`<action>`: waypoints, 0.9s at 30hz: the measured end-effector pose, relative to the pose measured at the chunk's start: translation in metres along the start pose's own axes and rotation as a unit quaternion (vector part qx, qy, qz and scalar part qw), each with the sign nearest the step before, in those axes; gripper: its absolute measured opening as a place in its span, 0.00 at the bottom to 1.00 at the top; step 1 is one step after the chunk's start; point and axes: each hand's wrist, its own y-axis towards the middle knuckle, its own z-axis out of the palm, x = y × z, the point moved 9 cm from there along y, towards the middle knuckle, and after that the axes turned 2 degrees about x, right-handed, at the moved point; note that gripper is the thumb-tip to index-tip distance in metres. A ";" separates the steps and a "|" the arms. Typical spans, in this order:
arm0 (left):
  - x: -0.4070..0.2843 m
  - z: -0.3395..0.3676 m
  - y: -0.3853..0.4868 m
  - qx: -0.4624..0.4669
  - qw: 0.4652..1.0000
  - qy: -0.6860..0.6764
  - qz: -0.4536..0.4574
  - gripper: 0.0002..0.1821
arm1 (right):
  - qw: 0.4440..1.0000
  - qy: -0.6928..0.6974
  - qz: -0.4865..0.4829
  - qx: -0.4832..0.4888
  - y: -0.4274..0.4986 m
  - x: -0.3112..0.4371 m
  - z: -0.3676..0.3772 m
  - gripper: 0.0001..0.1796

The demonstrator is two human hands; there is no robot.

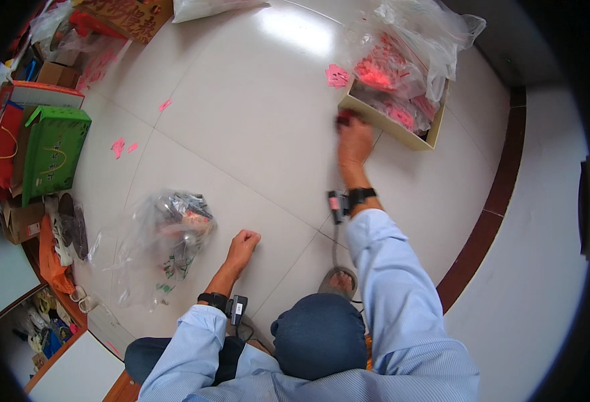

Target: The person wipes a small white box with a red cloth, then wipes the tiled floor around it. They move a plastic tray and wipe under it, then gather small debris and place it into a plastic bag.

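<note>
My right hand (356,143) reaches out beside a cream cardboard box (386,125). It grips a small dark red object (345,118), blurred by motion, at the box's near left corner. Inside the box are plastic bags holding bright pink paper pieces (400,116), and a large clear bag (438,35) spills over its far side. My left hand (243,248) is curled into a fist low over the tiled floor, with nothing visible in it. To its left lies a clear plastic bag (144,246) of mixed small items.
Pink paper scraps (337,76) lie near the box, and more scraps (118,147) are farther left. A green gift box (56,151) and other cartons are stacked at left, above shoes (73,226). An open drawer (48,334) is at lower left. A white wall (531,211) rises at right.
</note>
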 end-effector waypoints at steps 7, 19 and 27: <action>0.000 0.004 0.000 0.017 1.000 -0.002 -0.011 0.17 | 0.910 0.234 -0.118 0.320 -0.051 0.156 0.068 0.16; 0.010 0.001 0.001 0.020 0.999 0.000 0.025 0.19 | 0.998 -0.035 -0.028 0.038 -0.040 -0.030 -0.022 0.19; 0.006 -0.002 0.002 0.027 0.999 -0.025 0.001 0.19 | 0.908 0.135 -0.222 0.329 -0.118 0.202 0.062 0.15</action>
